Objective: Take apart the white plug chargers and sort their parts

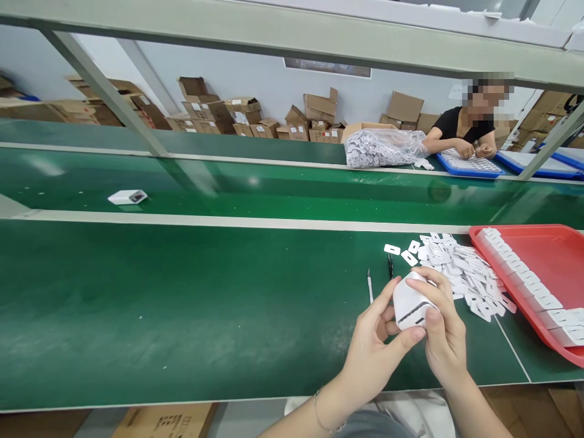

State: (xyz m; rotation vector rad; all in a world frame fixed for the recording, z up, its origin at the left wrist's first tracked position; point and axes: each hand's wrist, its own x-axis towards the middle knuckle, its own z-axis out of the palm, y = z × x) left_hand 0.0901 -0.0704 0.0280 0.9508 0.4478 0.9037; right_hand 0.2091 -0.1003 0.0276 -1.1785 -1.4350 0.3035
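A white plastic housing [407, 299] with dark slots on its near face is held up over the green bench. My left hand [375, 340] grips it from the left, thumb along the lower edge. From the right, my right hand [444, 331] closes on the same housing, fingers over its top and thumb by the slots. Just behind lie a white-handled craft knife [370, 286] and dark tweezers [390, 266], partly hidden by the hands. A heap of small white slotted plates [460, 267] spreads to the right of them.
At the right, a red tray [563, 243] holds a row of white housings [524, 274]. Beyond a low rail, one white piece [128, 197] lies on the green belt. Across it, a person [469, 131] works over a blue tray [469, 163] beside a bag of white parts [383, 148].
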